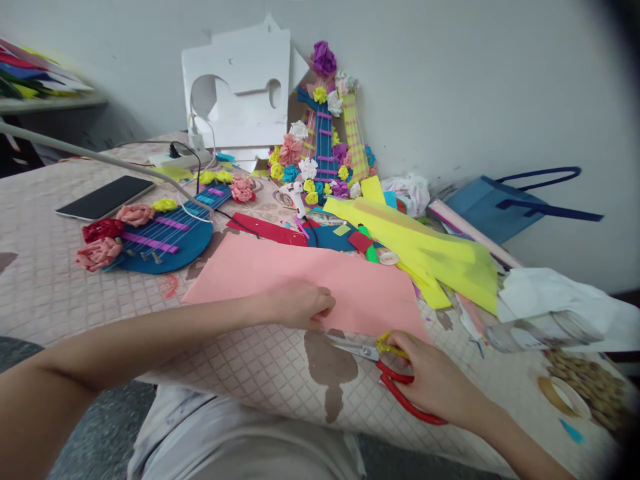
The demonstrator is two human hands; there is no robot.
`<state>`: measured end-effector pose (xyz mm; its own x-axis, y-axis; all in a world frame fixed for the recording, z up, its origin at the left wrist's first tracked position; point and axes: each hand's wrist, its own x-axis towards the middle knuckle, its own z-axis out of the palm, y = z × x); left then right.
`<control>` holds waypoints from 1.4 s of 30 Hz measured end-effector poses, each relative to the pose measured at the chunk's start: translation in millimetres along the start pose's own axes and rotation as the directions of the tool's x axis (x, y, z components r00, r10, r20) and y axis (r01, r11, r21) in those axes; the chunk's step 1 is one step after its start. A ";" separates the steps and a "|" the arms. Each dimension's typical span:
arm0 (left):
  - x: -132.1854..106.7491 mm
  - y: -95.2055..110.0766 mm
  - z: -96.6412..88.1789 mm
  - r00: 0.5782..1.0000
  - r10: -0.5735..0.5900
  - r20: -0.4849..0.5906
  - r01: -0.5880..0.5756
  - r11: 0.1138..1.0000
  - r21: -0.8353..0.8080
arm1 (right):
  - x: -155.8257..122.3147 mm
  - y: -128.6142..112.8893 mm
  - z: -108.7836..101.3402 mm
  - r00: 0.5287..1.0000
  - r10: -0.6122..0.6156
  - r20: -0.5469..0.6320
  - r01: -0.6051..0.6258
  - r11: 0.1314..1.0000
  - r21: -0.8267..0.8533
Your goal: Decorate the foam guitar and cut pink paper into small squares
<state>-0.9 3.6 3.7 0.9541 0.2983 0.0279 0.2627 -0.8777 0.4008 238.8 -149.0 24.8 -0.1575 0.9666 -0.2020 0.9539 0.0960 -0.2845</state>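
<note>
Pink and flat, a paper sheet [300, 277] is lying on the worktop [75, 293] as the left hand [297, 303] is pinching its near edge in a tight grip. The right hand [435, 383] is grasping red-handled scissors [395, 375], blades resting just off that edge, with yellow sheets [430, 257] lying beside.

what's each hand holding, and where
Right hand: red-handled metal scissors, by the handle loops. Left hand: pink paper sheet, pinched at its near edge.

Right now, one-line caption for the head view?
Left hand grips a pink paper sheet while right hand holds red-handled scissors at its near edge.
</note>
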 end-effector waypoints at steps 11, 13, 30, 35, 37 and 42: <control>0.1 -3.5 2.8 0.997 0.021 -0.070 -0.024 0.999 -0.043 | 1.4 -1.2 -1.6 1.000 -0.014 -0.014 0.014 1.000 -0.022; 0.7 -5.0 2.2 0.997 0.028 -0.068 -0.033 0.997 -0.068 | 2.0 -2.5 -2.4 0.999 -0.026 -0.025 0.026 0.999 -0.024; 3.6 -10.1 0.7 0.998 0.032 -0.052 -0.041 0.986 -0.165 | 8.6 -7.4 -11.4 0.998 -0.009 -0.060 0.005 0.998 -0.065; 3.1 -9.1 0.5 0.999 0.016 -0.038 -0.023 0.983 -0.183 | 17.1 -9.7 -10.4 0.998 -0.001 -0.065 -0.005 0.996 -0.090; 3.1 -8.4 0.0 0.999 0.016 -0.036 -0.022 0.984 -0.179 | 20.6 -11.6 -10.1 0.998 -0.009 -0.064 0.003 0.996 -0.091; -2.9 -10.7 -7.6 0.997 0.000 -0.076 -0.013 0.983 -0.181 | 28.1 -13.9 -8.8 0.998 -0.023 -0.053 0.018 0.997 -0.079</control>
<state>-7.6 15.0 6.3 0.9404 0.3261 0.0971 0.2194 -0.7993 0.5594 223.4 -121.1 31.3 -0.1653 0.9754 -0.1456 0.9680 0.1322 -0.2133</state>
